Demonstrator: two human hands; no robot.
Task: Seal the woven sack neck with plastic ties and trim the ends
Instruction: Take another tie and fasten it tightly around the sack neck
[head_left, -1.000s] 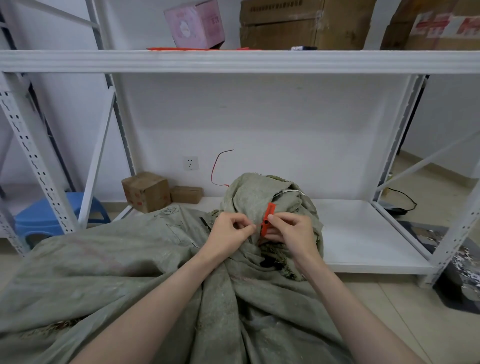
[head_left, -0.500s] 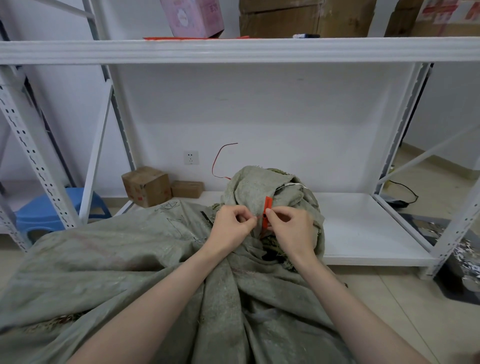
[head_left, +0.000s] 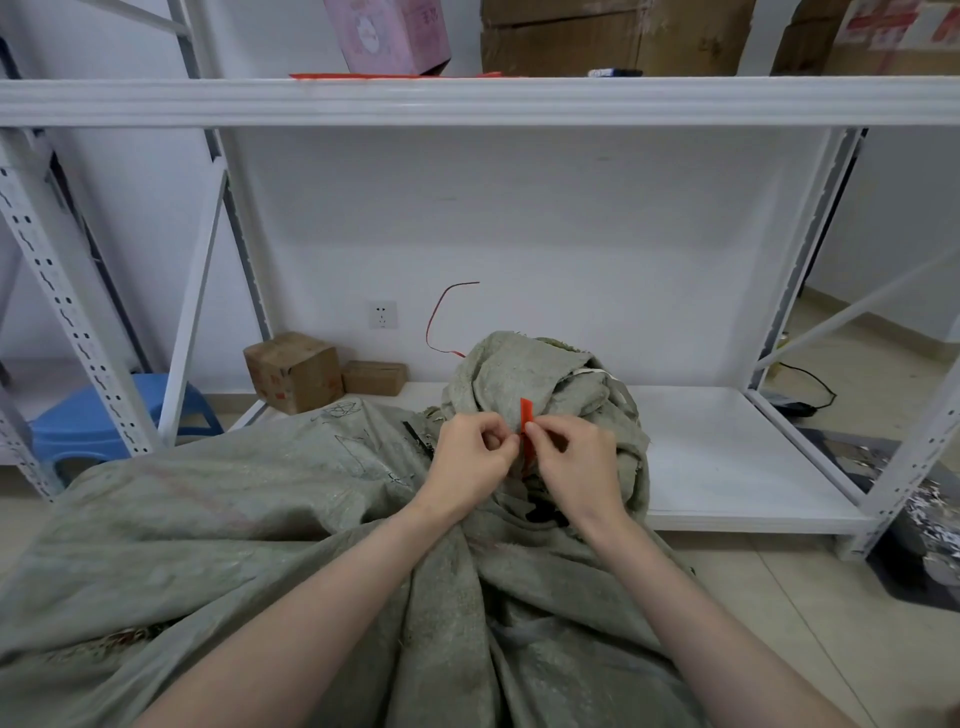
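Both grips, left hand (head_left: 475, 460) and right hand (head_left: 576, 465), stay pinched on the red tie (head_left: 527, 423), now standing straighter above the sack neck (head_left: 498, 379).

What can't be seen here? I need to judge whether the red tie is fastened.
- Head view: lower end of the red tie, hidden by the right hand and left hand.
- Whether it circles the sack neck: folds cover it.
- Trimming tool: none visible.

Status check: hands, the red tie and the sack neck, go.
Left hand and right hand both pinching the red tie at the bunched sack neck. Tie end sticking up, untrimmed. Nothing in the way.
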